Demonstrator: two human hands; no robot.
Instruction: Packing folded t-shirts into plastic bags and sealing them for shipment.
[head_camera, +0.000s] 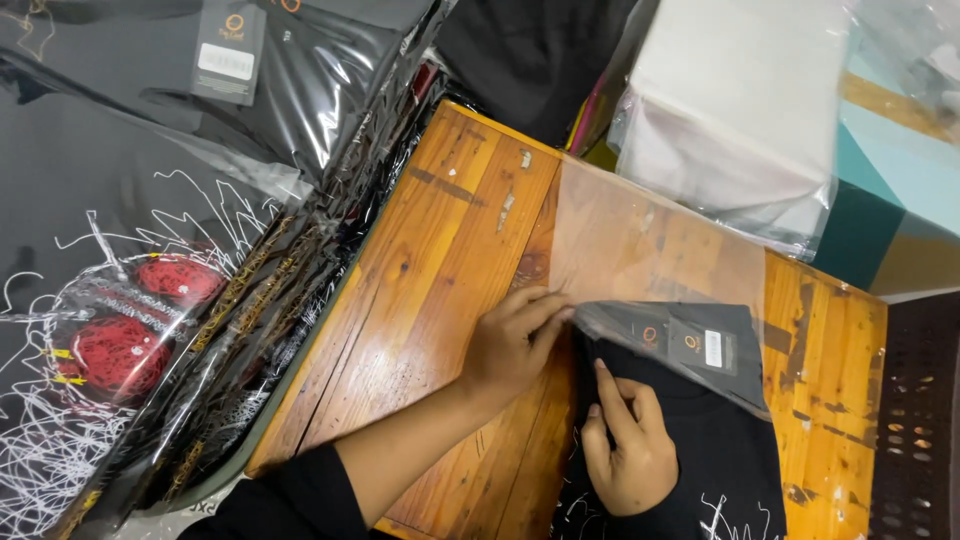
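Observation:
A folded black T-shirt (720, 440) with white scribble print and dark hang tags (702, 347) lies on a wooden table (440, 260), partly inside a clear plastic bag (640, 240). My left hand (515, 340) pinches the bag's open edge next to the shirt's collar. My right hand (628, 450) rests on the shirt with fingers curled and the index finger pointing up toward the bag's mouth.
At the left is a stack of bagged black shirts (130, 330) with red and white prints. More bagged black garments (300, 70) lie at the top left. A bagged white bundle (740, 110) stands at the top right. A dark perforated surface (915, 420) is at the right edge.

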